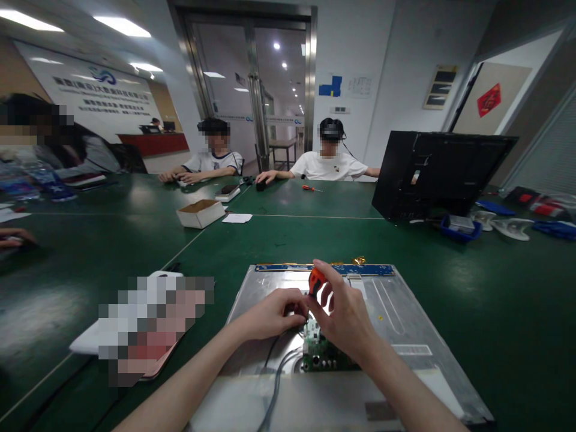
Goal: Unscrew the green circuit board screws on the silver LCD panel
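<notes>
Just in front of our body, on the green tabletop (pixel 450 264), lies a large flat panel of silver metal (pixel 400 315), and both our hands are above it. Our right hand (pixel 348 309) has the fingers bent round a short orange and black tool handle (pixel 316 282), like that of a screwdriver, and holds it quite upright. Our left hand (pixel 274 312) has its fingers curled and drawn together beside the lower end of this handle; whether they hold some small piece, we cannot tell.

Directly under the right hand is the green circuit board with small components (pixel 321 354), lying on the panel; its upper edge is near the fingertips. Grey cables (pixel 278 384) run from beside the board toward us, below the left hand. Beyond both hands, a narrow blue strip (pixel 279 269) lies along the far edge of the panel.

The step in hand seems to be fine work with the tool near the board's upper left corner, though the tip is hidden from us. For the next move, we judge that the handle needs to be upright and the pressure light, with left fingers steady and clear of components.
</notes>
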The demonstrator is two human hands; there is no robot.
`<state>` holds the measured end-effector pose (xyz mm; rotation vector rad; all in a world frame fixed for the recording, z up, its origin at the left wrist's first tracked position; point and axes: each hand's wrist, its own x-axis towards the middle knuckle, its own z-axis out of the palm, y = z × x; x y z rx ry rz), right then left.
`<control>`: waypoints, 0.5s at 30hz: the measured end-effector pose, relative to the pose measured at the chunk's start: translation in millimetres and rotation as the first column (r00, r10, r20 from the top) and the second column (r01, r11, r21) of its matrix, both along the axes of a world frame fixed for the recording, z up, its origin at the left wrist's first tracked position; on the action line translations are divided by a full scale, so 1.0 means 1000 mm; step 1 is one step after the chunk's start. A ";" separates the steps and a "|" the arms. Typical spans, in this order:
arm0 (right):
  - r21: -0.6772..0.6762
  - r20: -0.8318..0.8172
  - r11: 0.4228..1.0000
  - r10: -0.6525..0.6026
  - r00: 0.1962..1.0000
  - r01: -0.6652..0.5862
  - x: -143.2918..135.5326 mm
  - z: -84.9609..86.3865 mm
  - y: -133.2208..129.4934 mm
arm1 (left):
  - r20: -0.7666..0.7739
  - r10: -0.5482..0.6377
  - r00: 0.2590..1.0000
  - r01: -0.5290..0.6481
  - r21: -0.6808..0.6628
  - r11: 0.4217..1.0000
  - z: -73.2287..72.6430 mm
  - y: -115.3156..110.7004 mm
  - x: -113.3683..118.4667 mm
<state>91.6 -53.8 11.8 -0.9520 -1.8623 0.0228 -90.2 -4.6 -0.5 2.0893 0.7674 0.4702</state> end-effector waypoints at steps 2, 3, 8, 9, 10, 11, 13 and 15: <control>-0.035 0.001 0.999 0.017 1.000 -0.017 0.000 0.001 -0.001 | 0.001 -0.003 1.000 0.003 -0.006 1.000 -0.001 0.000 0.000; -0.053 -0.001 0.998 0.032 0.999 -0.032 0.000 0.001 -0.001 | 0.000 -0.004 1.000 0.004 -0.008 1.000 -0.003 0.000 -0.001; -0.088 -0.022 0.994 0.057 0.998 -0.058 0.000 0.000 -0.002 | -0.034 -0.016 0.999 0.016 0.010 1.000 -0.006 0.001 -0.002; -0.085 -0.024 0.995 0.046 0.999 -0.047 0.000 0.000 -0.001 | -0.038 -0.014 0.999 0.015 0.012 1.000 -0.006 0.001 -0.002; -0.076 -0.023 0.997 0.032 0.999 -0.034 0.000 0.000 -0.001 | -0.039 -0.011 0.999 0.011 0.012 1.000 -0.006 0.001 -0.002; -0.063 -0.019 0.998 0.020 1.000 -0.022 -0.001 -0.001 0.000 | -0.035 -0.006 0.999 0.006 0.009 1.000 -0.005 0.001 -0.002; -0.043 -0.010 0.999 0.005 1.000 -0.006 -0.001 -0.001 0.000 | -0.027 0.002 1.000 -0.002 -0.002 1.000 -0.004 0.001 -0.001; -0.027 -0.005 1.000 0.009 1.000 -0.009 -0.001 0.000 0.001 | -0.025 0.001 1.000 -0.002 -0.012 1.000 -0.004 0.002 -0.001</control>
